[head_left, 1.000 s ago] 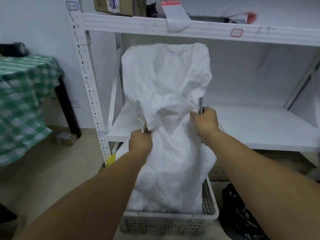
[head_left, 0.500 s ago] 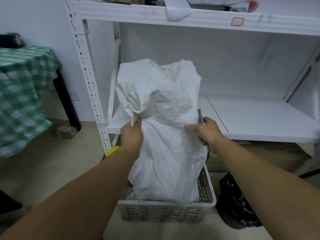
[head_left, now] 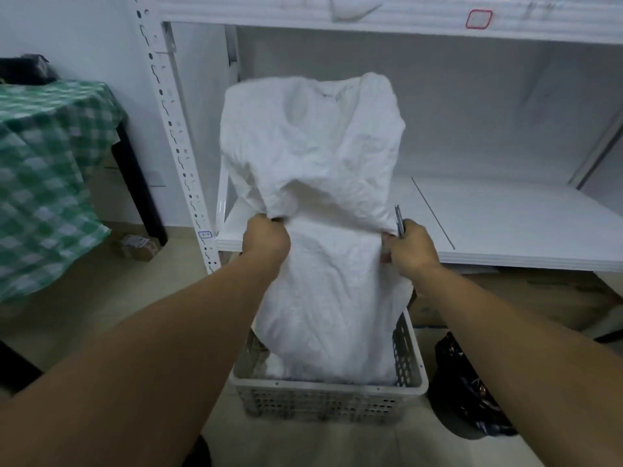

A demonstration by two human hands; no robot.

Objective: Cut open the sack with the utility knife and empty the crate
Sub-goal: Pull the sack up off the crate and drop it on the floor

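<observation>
Sack (head_left: 313, 203) stands in the crate (head_left: 328, 397), left hand (head_left: 266, 238) and right hand (head_left: 409, 248) gripping its sides.

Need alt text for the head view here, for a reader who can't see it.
Two bare hands, left hand and right hand, grip a crumpled white sack standing in a grey perforated crate on the floor before a white shelf. The right hand also holds a utility knife.

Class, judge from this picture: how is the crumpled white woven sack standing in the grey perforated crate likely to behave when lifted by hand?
The crumpled white woven sack is probably floppy: its top folds over where the left hand and right hand pinch it. It likely sags rather than tips, since the grey perforated crate walls hold its base.
</observation>
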